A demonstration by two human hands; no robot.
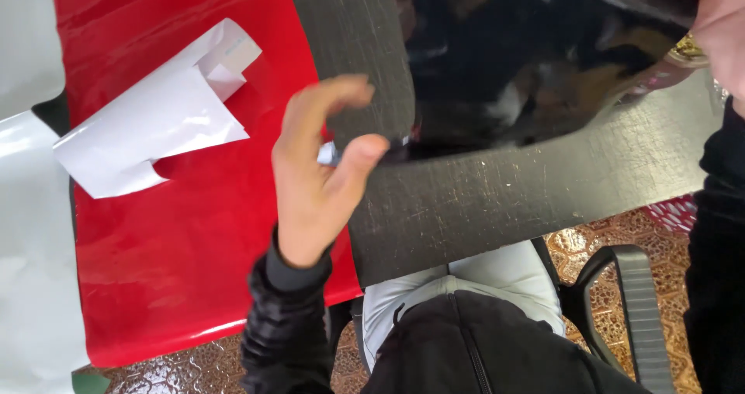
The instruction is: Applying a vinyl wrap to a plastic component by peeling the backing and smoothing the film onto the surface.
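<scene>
My left hand [318, 173] hovers over the left edge of a dark board [497, 200]. Its thumb and forefinger pinch at a small light bit at the corner of a glossy black film [528, 60]. That film lifts off the board and curves upward. My right hand [722, 29] shows only partly at the top right edge, holding the film's raised far corner. A black sleeve covers each arm.
A shiny red sheet [186, 231] lies left of the board, with a curled white backing paper [155, 122] on it. Pale grey sheets [31, 239] lie at the far left. A chair armrest [640, 301] and patterned floor show below.
</scene>
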